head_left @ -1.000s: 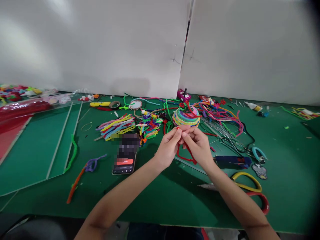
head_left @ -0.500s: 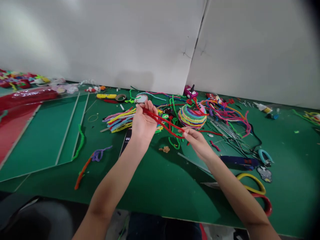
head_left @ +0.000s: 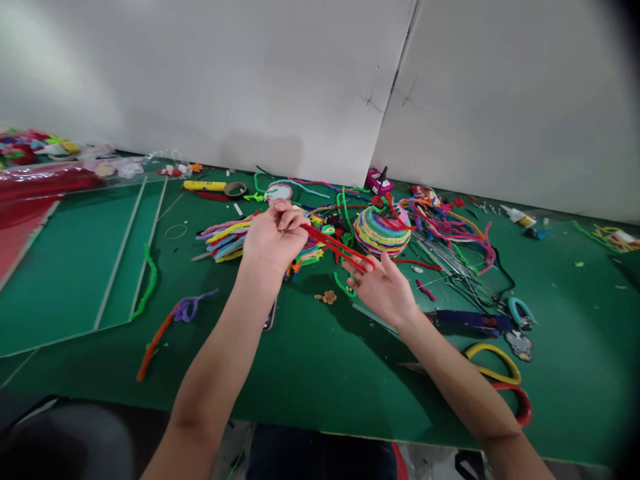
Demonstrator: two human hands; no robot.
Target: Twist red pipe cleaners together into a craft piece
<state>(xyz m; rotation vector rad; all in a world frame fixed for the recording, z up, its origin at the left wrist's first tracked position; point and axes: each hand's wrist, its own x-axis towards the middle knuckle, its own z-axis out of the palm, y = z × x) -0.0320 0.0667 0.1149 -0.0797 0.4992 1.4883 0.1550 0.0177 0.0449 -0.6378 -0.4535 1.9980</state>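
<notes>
Above the green table, a red pipe cleaner (head_left: 334,244) is bent into long, nearly parallel strands that span the gap between my two hands. My left hand (head_left: 276,235) is closed on one end of it, palm turned partly up. At the other end, my right hand (head_left: 384,285) holds the bend against its fingers, with the thumb raised off to the side. Beyond my left hand lies a bundle of multicoloured pipe cleaners (head_left: 225,235). A striped round coil of pipe cleaners (head_left: 381,232) stands behind my right hand.
Scissors (head_left: 493,363) lie under my right forearm, near pliers (head_left: 521,311) and a dark blue tool (head_left: 467,321). Green boards (head_left: 65,267) cover the left side. A brown flower (head_left: 329,297) and an orange and purple twisted piece (head_left: 165,340) lie nearer me. A white wall (head_left: 200,80) stands behind.
My left hand has rolled and its fingers have curled in. My right hand has turned palm up, going from a fingertip pinch to fingers inside the red bend. The view has shifted slightly.
</notes>
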